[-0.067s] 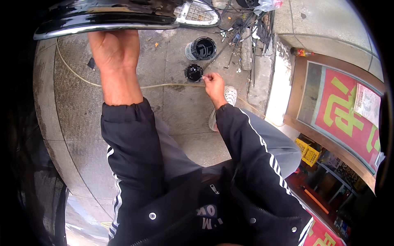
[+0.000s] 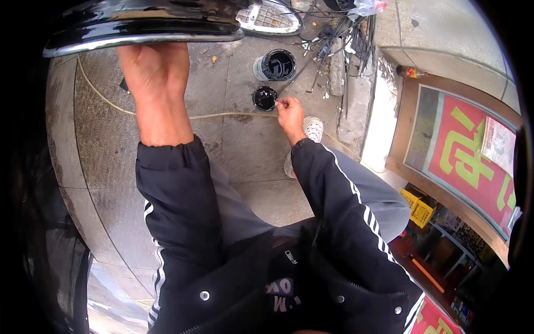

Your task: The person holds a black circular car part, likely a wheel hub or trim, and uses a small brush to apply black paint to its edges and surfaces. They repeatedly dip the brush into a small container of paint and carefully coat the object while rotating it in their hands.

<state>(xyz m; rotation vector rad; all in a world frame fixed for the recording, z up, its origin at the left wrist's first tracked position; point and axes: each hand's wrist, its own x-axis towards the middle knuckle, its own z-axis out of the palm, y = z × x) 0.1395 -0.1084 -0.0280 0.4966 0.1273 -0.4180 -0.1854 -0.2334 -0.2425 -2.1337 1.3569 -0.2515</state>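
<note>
At the top left is a glossy black curved panel [image 2: 139,25] with a silvery lower rim. My left hand [image 2: 156,69] reaches up to that rim with its inner wrist showing, and its fingers are hidden behind the panel. My right hand [image 2: 290,114] is closed in a pinch right beside the rim of a small round pot [image 2: 265,99] of dark, shiny liquid. Whatever those fingertips hold is too small to name. Just beyond the pot stands a larger bucket [image 2: 278,65], its inside smeared black.
A pale hose [image 2: 231,114] runs across the paving behind my right hand. Black cables and scraps [image 2: 350,58] lie heaped at the far right, near a white grid-patterned piece [image 2: 270,19]. A framed red sign [image 2: 467,142] and a yellow crate [image 2: 417,206] are at the right.
The whole view has shifted very slightly. Both hands keep nearly the same places, the left at the panel and the right beside the small pot.
</note>
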